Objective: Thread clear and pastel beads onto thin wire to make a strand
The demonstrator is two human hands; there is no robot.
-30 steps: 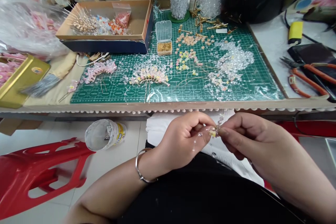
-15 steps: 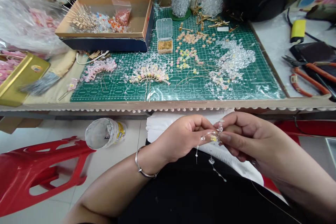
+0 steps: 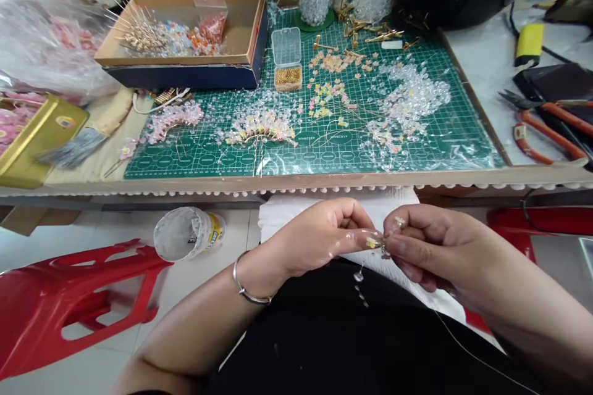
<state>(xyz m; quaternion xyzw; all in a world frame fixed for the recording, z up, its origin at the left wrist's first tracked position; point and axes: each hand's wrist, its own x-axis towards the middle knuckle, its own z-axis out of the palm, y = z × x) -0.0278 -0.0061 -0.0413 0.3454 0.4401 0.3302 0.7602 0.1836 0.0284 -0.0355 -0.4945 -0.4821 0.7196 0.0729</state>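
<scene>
Here the left hand (image 3: 319, 237) and right hand (image 3: 430, 247) meet over the lap (image 3: 324, 345), at six o'clock from the mat (image 3: 445, 136). Both are pinched tight on a small sprig (image 3: 373, 242) held between the fingertips. A few clear beads (image 3: 359, 274) hang from it toward six, and a thin wire (image 3: 463, 340) trails off toward four across the lap.

The likely trouble is the tiny pinch. If a thumb slips, the sprig could drop to the lap or floor, where clear beads would be hard to find. A tug might also snag the wire under the right forearm and kink it.

At twelve the table edge (image 3: 296, 182) sits close above the knuckles, so there is little room that way. At eight a red stool (image 3: 69, 302) and a tub (image 3: 185, 234) stand well apart from the hands. The free room lies toward six, over the lap
</scene>
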